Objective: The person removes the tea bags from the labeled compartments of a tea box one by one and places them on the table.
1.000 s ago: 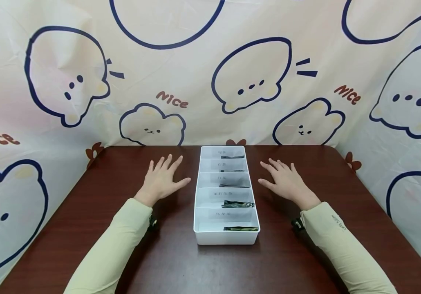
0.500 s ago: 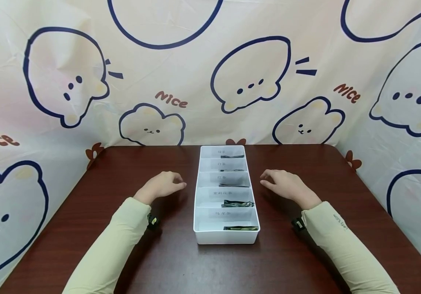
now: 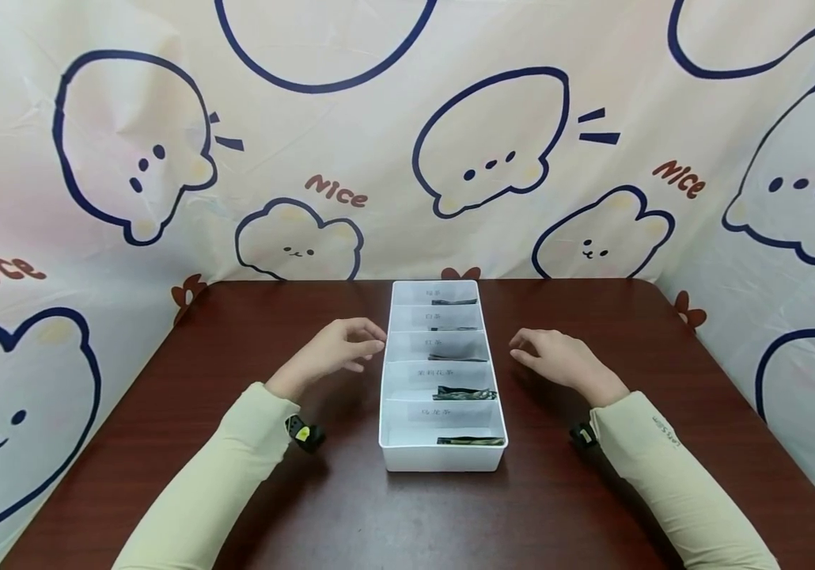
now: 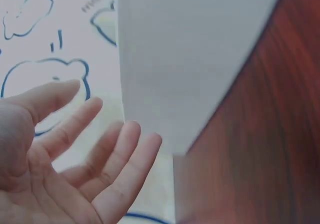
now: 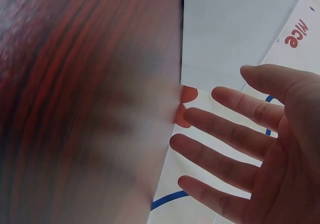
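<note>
Only in the head view do we look down into the white box [image 3: 443,460], which stands on the reddish-brown table [image 3: 443,522] between the two hands. There we count five compartments in a row, each with a printed label and a thin packet towards the right side, the nearest packet [image 3: 471,441] dark green. The left wrist view shows us the box's plain outer wall and the palm side of the left hand [image 3: 332,348]; the right wrist view gives us the opposite wall and the palm of the right hand [image 3: 566,362]. We find the packets in the three far compartments reduced to slim strips, too small to make out, and both pale sleeves [image 3: 208,491] run off the bottom edge. Each wrist view cuts off part of the box, and the head view foreshortens the right fingers. We see the left fingers loosely bent and parted, their tips right at the box's left side, though we cannot tell whether they touch it. The right hand is relaxed too, its fingers extended and spaced, just beside the box's right side and apart from it
</note>
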Tool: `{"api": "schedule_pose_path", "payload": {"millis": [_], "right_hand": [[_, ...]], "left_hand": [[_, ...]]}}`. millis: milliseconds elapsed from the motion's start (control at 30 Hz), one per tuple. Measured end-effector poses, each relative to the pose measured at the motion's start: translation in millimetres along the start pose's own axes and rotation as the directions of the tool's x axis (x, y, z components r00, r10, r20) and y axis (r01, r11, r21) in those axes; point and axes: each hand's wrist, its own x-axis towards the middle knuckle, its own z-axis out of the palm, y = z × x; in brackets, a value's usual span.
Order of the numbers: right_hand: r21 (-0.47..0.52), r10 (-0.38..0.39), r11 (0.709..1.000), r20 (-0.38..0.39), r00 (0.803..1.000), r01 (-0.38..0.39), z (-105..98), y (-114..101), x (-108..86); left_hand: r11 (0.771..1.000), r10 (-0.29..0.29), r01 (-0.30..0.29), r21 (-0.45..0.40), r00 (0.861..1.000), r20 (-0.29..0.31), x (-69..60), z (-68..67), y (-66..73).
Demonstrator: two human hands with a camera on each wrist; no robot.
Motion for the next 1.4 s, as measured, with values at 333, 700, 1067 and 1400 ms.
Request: {"api": "schedule_pose_path", "payload": {"millis": [333, 700, 1067, 1400], "right_hand": [[0.005, 0.001, 1.000, -0.002, 1.000, -0.001, -2, 1, -1.9], [0.130, -0.016, 0.991, -0.007, 1.000, 0.017, -10, -4, -13.5], [0.459, -0.154, 0.874, -0.052, 0.987, 0.161, -44, -38, -55.5], [0.576, -0.353, 0.772, 0.037, 0.935, 0.269, -36, -72, -88.3]], "left_hand": [[0.965, -0.110, 0.110, -0.237, 0.994, 0.014, 6.2, 26.7, 0.9], [0.957, -0.125, 0.110, -0.269, 0.991, -0.041, 13.2, 32.3, -3.7], [0.961, -0.153, 0.138, -0.239, 0.987, -0.047, 12.4, 30.6, -6.4], [0.958, -0.166, 0.149, -0.243, 0.985, -0.052, 7.5, 29.2, -2.8]]}}
